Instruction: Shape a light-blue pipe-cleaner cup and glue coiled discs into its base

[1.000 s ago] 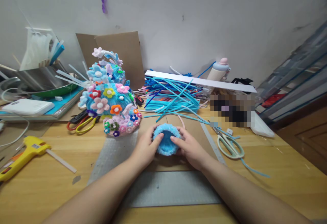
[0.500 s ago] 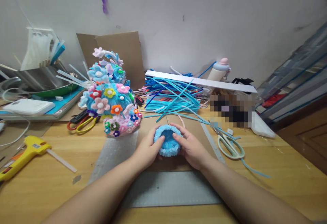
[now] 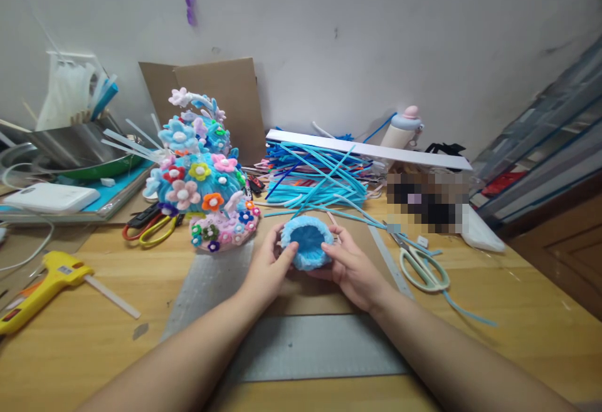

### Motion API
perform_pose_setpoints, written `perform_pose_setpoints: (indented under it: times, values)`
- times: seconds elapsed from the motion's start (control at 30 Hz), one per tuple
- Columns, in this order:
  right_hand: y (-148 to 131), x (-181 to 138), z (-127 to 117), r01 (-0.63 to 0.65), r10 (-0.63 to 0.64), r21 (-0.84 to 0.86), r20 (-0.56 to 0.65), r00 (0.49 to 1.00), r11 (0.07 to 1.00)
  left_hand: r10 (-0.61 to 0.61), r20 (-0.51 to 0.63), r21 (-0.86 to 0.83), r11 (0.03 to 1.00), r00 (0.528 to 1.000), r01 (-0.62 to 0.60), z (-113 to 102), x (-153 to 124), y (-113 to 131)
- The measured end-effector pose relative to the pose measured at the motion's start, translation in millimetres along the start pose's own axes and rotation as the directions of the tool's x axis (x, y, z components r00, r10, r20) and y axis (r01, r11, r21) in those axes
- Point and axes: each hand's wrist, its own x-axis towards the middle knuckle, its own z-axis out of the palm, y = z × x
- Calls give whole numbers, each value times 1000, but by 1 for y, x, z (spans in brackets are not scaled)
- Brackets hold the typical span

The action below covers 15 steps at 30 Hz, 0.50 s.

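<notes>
Between my two hands is a small round cup of fuzzy light-blue pipe cleaners, its hollow side tilted toward me. My left hand grips its left wall, thumb at the rim and fingers behind. On the other side my right hand holds it the same way, thumb on the lower right rim. Underneath lies a brown cardboard sheet on a grey cutting mat. A pipe-cleaner flower piece, covered with colourful blossoms, stands to the left of my hands.
Loose blue pipe cleaners are heaped behind my hands. Green-handled scissors lie at the right. A yellow glue gun rests at far left, near red-and-yellow-handled pliers. A bottle stands by the wall.
The blue cup has been tipped and lifted slightly away from me, so more of its hollow shows. Both hands keep hold, with the fingers shifted a little.
</notes>
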Motion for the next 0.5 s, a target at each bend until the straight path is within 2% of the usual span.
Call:
perform_pose_setpoints:
  times: [0.1,0.2,0.4,0.5]
  values:
    - [0,-1,1,-40,40,-7,-11,999,999,65,-8,64,996,998,-64,-3,3,0]
    - [3,-1,2,-48,49,-18,14,999,999,77,19,97,992,997,-79,-3,3,0]
    - [4,2,0,-18,20,-159,10,1000,987,98,31,171,980,995,-102,-4,2,0]
    - [4,3,-1,-26,27,-116,3,1000,993,102,22,175,979,995,-104,-5,2,2]
